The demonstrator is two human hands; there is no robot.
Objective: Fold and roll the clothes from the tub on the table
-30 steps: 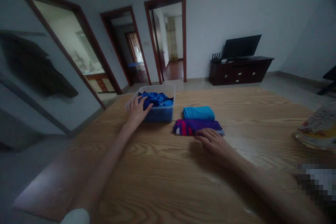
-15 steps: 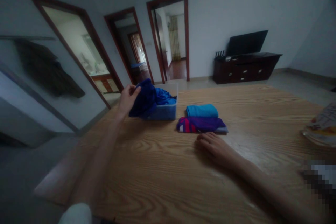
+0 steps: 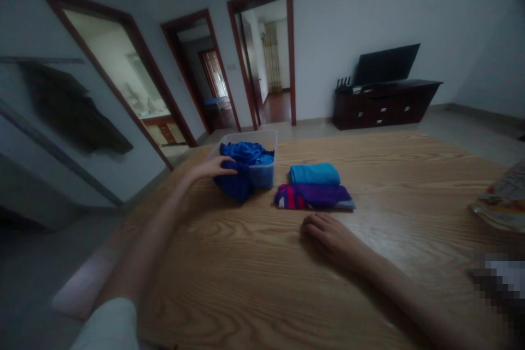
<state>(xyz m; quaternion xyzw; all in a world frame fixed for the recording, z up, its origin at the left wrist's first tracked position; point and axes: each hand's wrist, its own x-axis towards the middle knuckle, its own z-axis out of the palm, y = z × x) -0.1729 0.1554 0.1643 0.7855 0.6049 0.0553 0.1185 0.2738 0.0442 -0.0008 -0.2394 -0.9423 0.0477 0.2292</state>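
Observation:
My left hand point(image 3: 215, 167) is closed on the upper part of a dark blue cloth point(image 3: 235, 185). The cloth hangs at the near left side of a clear plastic box point(image 3: 266, 175); its exact garment kind does not show. Inside the box lies brighter blue crumpled fabric point(image 3: 246, 151). My right hand point(image 3: 326, 234) rests on the wooden table point(image 3: 229, 268), fingers loosely bent, holding nothing. Just beyond it lies a folded purple cloth point(image 3: 315, 196) with a red and white pattern. A folded light blue cloth point(image 3: 315, 174) sits directly behind that.
A printed plastic bag point(image 3: 502, 199) stands at the table's right side, near a pixelated patch. Across the room are a television point(image 3: 388, 65) on a dark cabinet point(image 3: 385, 105) and several doorways. Dark clothing point(image 3: 74, 106) hangs on the left wall.
My left hand has moved right and down with the dark blue cloth, which now hangs lower in front of the box, baring more fabric inside. My right hand has shifted slightly toward me.

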